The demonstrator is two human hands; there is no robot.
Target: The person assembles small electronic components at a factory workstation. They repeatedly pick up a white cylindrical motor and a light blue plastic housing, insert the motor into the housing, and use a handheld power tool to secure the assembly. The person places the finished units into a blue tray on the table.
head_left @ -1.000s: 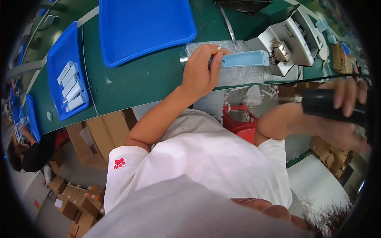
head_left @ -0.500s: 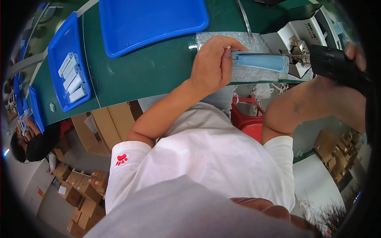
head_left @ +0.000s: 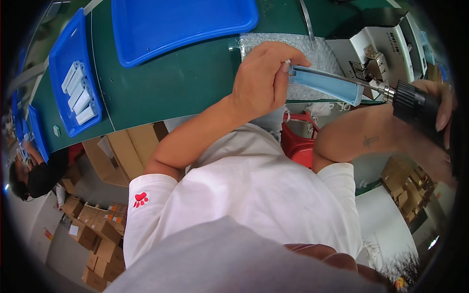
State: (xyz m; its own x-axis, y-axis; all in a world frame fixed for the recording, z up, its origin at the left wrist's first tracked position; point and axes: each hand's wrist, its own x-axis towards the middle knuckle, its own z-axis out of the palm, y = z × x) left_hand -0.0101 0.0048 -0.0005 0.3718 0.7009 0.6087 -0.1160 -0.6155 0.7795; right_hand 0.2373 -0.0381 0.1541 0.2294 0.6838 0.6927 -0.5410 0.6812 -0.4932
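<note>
My left hand [head_left: 263, 73] pinches one end of a long, hollow light-blue plastic housing [head_left: 327, 87] above the bubble wrap. Around the black body of an electric screwdriver [head_left: 415, 105] my right hand [head_left: 442, 105] is closed, at the right rim. The driver's long thin bit runs along the open side of the housing toward the end in my left fingers. A small white piece [head_left: 287, 62] shows at my left fingertips. Where the bit's tip meets the part is hidden by my fingers.
A white box-like fixture with metal fittings [head_left: 376, 66] stands behind the driver. Tweezers [head_left: 308, 22] lie by the bubble wrap [head_left: 312, 56]. A large blue tray [head_left: 185, 29] is at the back; another blue tray [head_left: 61, 53] holds several white housings [head_left: 78, 93]. A co-worker [head_left: 41, 173] sits far left.
The screwdriver has tilted, its body now lower, and its bit lies along the housing. The housing's free end has dipped slightly. The whole view has shifted a little.
</note>
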